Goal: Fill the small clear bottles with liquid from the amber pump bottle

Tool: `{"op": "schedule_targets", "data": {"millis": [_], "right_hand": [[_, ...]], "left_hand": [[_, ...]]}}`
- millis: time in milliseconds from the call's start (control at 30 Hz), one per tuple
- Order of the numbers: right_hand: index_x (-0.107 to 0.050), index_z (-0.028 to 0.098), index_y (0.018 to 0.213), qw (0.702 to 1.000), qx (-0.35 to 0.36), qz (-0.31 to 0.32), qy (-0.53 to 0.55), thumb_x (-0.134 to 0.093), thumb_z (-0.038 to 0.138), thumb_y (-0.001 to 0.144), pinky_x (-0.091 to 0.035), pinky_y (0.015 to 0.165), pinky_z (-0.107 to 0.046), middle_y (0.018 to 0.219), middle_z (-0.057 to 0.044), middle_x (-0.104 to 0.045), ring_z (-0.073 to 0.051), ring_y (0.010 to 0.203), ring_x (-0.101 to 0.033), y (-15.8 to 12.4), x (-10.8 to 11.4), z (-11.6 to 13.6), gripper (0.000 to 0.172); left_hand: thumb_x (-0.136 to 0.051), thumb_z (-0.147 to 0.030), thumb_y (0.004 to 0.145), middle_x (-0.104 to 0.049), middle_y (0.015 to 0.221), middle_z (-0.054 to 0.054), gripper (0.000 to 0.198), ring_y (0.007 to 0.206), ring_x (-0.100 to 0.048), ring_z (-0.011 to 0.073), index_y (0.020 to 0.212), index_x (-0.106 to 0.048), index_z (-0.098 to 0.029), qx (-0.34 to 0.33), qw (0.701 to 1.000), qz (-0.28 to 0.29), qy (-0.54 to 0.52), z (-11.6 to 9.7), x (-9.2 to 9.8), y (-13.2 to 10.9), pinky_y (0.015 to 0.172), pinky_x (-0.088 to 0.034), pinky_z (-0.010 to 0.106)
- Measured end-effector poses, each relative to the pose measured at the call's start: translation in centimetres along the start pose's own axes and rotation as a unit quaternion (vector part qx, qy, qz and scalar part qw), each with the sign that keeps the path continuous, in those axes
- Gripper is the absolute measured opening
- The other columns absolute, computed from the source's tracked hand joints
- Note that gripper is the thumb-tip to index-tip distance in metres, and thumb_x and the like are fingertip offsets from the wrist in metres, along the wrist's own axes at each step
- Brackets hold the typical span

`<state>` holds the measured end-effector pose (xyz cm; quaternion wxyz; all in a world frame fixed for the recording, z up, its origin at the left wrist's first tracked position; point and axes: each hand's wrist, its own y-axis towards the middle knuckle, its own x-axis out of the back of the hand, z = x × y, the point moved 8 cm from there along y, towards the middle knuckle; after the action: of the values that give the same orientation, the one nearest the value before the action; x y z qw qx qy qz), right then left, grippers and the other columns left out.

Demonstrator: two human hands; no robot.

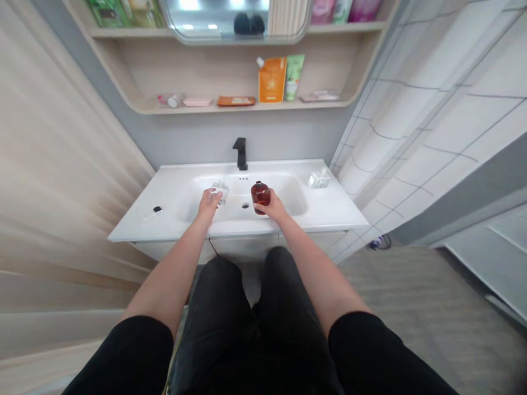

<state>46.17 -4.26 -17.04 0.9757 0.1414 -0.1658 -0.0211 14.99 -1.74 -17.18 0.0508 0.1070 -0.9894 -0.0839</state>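
Over the white ceramic sink basin (297, 204), just right of the round drain hole (245, 206): small round amber-brown bottle (260, 195), clasped low by the right hand (274, 209). Upright, long axis vertical, dark narrow neck pointing up. Left hand (209, 201) closed round a small clear-and-white plastic piece (220, 191), too small to identify, below the matte black tap (240, 153).
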Motion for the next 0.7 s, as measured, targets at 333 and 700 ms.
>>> {"op": "schedule_targets", "data": {"millis": [333,700], "right_hand": [[-0.061,0.023,0.137,1.0,-0.005,-0.002,0.009,-0.096,0.052,0.07,-0.059,0.112,-0.053,0.126,-0.01,-0.08,-0.032,0.114,-0.078,0.3,0.0,-0.7,0.081],[-0.065,0.025,0.129,0.998,-0.012,-0.062,0.005,-0.095,0.057,0.07,-0.059,0.112,-0.055,0.124,-0.011,-0.081,-0.035,0.117,-0.077,-0.7,1.2,1.0,0.074]], "left_hand": [[-0.078,-0.076,0.079,-0.074,0.101,0.005,0.066,0.071,-0.065,0.0158,0.117,-0.059,-0.025,-0.004,1.0,-0.005,-0.011,0.3,0.2,0.2,0.063,-0.044,0.029],[-0.09,-0.066,0.069,-0.073,0.11,0.005,0.071,0.089,-0.069,0.0203,0.119,-0.056,-0.028,-0.012,0.996,-0.016,-0.082,2.1,0.7,1.4,0.072,-0.05,0.031]]}}
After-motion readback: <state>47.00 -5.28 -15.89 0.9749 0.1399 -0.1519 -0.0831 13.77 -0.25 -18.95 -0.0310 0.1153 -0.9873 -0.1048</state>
